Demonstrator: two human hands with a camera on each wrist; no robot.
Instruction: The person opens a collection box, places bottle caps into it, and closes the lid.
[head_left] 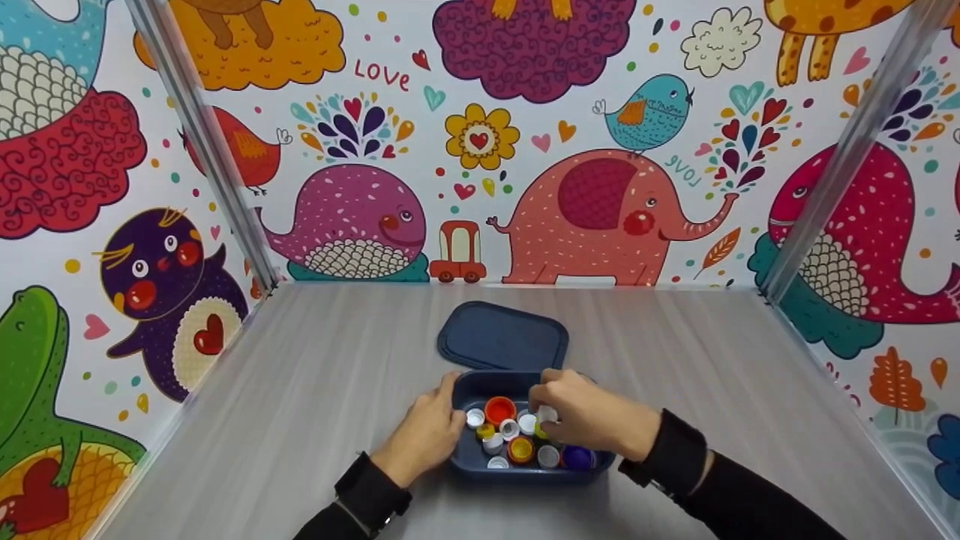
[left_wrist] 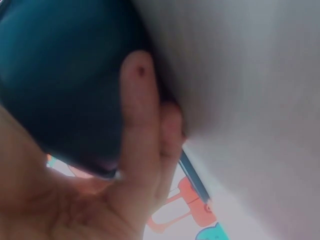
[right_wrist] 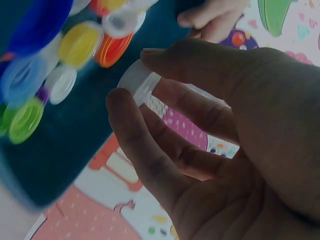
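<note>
A dark blue plastic box (head_left: 536,474) stands on the table with several bottle caps inside: white, orange, yellow, green and blue-purple. My left hand (head_left: 426,435) holds the box by its left side; in the left wrist view its fingers (left_wrist: 139,115) lie along the outer wall. Over the right part of the box, my right hand (head_left: 589,412) pinches a white bottle cap (right_wrist: 137,81) between thumb and fingertips. Below it in the right wrist view are a yellow cap (right_wrist: 80,45), a green cap (right_wrist: 26,120) and a blue cap (right_wrist: 40,25).
Just behind the box lies its dark blue lid (head_left: 504,336), flat on the grey wood-look table (head_left: 337,352). Printed panels with cartoon animals (head_left: 600,217) enclose the table at the back and both sides, with metal posts (head_left: 217,157) at the corners.
</note>
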